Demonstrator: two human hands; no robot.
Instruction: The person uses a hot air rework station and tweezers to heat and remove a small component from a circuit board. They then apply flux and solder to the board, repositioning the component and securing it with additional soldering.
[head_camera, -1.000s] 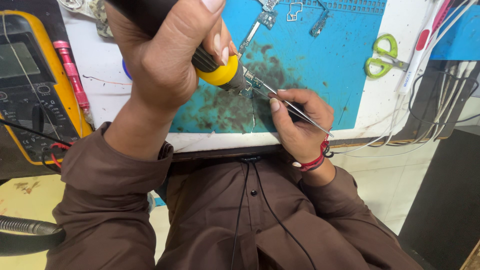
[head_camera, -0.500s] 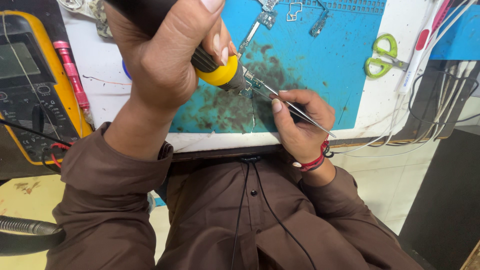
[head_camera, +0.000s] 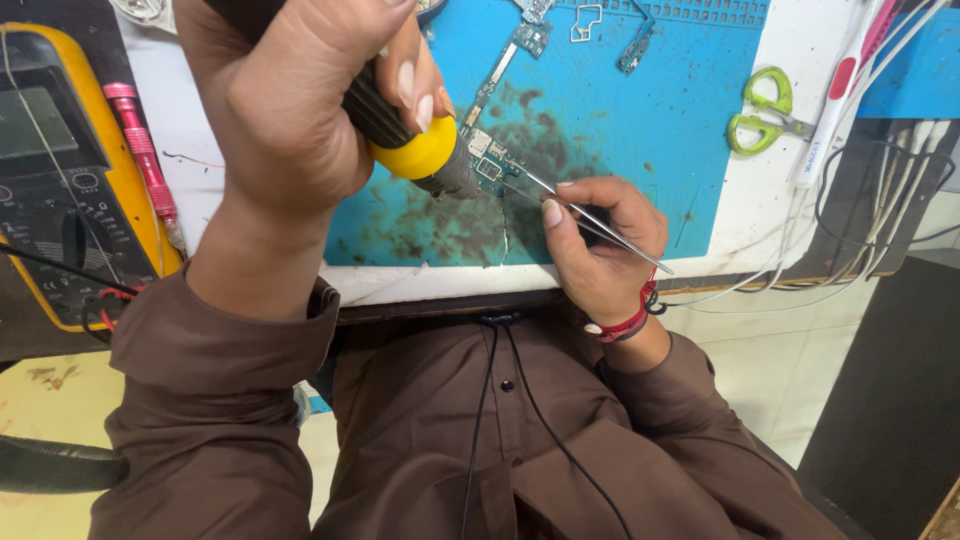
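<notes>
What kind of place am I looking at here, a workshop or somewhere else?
Most likely a small electronics repair bench. A stained blue work mat holds small circuit boards, a yellow multimeter sits beside it, and the left hand grips a heated tool while the right hand holds tweezers.

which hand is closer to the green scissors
The right hand, holding metal tweezers on the blue mat, lies below and left of the green scissors. The left hand, gripping the yellow-collared hot tool, is farther left.
</notes>
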